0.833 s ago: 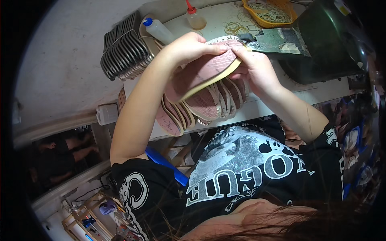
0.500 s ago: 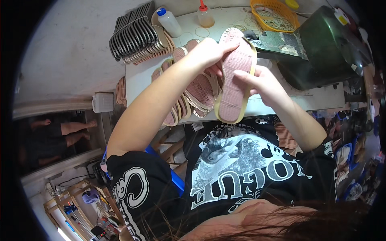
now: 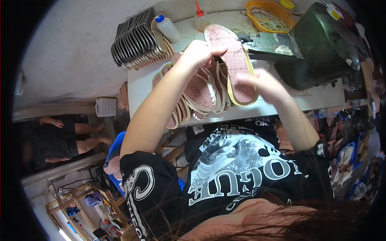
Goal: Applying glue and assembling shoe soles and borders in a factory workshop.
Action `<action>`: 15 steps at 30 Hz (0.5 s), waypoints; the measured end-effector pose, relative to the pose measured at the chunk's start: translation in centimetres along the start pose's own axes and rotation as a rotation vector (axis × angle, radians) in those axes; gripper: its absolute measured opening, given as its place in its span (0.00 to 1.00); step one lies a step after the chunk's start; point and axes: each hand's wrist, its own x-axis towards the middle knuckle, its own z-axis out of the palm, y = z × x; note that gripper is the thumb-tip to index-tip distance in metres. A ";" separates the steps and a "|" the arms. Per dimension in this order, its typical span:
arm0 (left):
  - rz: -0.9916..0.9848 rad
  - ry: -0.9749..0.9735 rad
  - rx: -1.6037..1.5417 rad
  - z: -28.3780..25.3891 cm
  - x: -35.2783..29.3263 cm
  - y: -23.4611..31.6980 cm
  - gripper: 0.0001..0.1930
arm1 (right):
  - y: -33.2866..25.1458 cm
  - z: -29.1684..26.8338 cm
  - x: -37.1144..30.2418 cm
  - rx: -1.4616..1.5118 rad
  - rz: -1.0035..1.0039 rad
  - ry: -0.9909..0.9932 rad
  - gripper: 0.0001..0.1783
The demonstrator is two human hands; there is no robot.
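My left hand (image 3: 198, 55) pinches a shoe sole (image 3: 238, 66) along its left side, thumb on the upper face. The sole has a pink, grid-patterned face with dark marks and a pale yellow rim. It is tilted, with its far end up and left beside the green machine's arm (image 3: 277, 43). My right hand (image 3: 270, 85) is at the sole's near right edge, its fingers smeared by motion, so its grip is unclear. Under my left wrist lie several more pink soles (image 3: 198, 93) with whitish edges, overlapping on the white table (image 3: 140, 86).
The dark green machine (image 3: 325, 52) stands at the table's right. Along the back are a row of black-edged soles (image 3: 134, 40), a blue-capped bottle (image 3: 168, 29), a red-tipped bottle (image 3: 201, 21) and a yellow basket (image 3: 270, 17) of bands. Another person (image 3: 56, 138) sits far left.
The sole has moved up and away from me, its near end swinging right. My left hand has shifted slightly left; my right hand has moved toward the sole's near end and blurred.
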 end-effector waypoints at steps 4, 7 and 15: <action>0.027 -0.004 -0.002 -0.1 0.8 0.6 0.24 | 0.8 1.4 -2.9 0.116 0.112 -0.081 0.20; -0.083 -0.031 -0.055 -0.5 2.2 1.0 0.23 | 0.9 2.6 -2.3 0.315 -0.040 0.068 0.16; -0.156 -0.154 0.523 -4.8 8.1 3.2 0.36 | 0.2 4.3 1.3 0.507 -0.133 0.239 0.13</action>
